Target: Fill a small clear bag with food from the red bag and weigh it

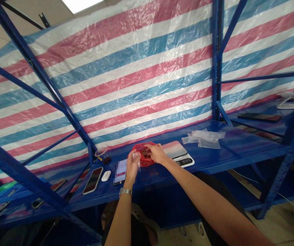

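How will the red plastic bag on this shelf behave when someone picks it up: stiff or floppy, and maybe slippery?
The red plastic bag will probably feel floppy, because its thin film looks crumpled under the right hand. The dark pieces inside may make it sag and shift. It could also slide a little on the painted blue shelf.

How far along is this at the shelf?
Done: a digital scale and a pile of clear plastic bags are set out on the blue steel shelf. In hand: the right hand is at a red plastic bag of dark pieces; the left hand holds a small clear bag. Left: the pile lies untouched.
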The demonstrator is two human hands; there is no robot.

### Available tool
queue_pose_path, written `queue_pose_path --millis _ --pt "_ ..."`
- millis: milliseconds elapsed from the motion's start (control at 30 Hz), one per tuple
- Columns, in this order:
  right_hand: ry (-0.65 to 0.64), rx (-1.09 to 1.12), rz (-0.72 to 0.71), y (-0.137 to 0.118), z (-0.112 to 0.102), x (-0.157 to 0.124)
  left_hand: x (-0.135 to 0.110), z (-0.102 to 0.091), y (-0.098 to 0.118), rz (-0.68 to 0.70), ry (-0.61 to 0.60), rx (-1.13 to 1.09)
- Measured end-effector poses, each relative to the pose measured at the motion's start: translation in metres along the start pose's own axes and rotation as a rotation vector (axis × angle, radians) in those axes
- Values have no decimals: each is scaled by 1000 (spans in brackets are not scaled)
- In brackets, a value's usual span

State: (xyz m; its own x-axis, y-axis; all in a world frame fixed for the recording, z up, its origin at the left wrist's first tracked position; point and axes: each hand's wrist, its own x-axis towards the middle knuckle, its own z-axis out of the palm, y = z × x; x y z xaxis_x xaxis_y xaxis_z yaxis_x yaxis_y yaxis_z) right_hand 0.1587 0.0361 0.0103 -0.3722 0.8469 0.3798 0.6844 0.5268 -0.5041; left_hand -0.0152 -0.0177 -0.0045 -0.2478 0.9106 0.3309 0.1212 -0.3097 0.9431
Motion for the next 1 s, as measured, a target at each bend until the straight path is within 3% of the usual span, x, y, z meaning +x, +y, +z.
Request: queue_pose_path --millis 133,267,567,700,867,1000 --pt "80 103 68 4 -3 -2 3 -3 -14 59 17 140" --pt "128 156 54 3 -8 -7 3 1 -22 125 -47 265" --pt "67 270 -314 -10 -15 -20 -4 15 -14 214 -218 262" --pt "66 182 -398 -15 -16 -24 -5 15 -14 192 -212 208" --pt "74 144 -401 -23 -18 -25 -3 14 -15 128 -204 111" --pt "132 87 -346 -26 -17 -21 -1 8 -17 77 -121 135"
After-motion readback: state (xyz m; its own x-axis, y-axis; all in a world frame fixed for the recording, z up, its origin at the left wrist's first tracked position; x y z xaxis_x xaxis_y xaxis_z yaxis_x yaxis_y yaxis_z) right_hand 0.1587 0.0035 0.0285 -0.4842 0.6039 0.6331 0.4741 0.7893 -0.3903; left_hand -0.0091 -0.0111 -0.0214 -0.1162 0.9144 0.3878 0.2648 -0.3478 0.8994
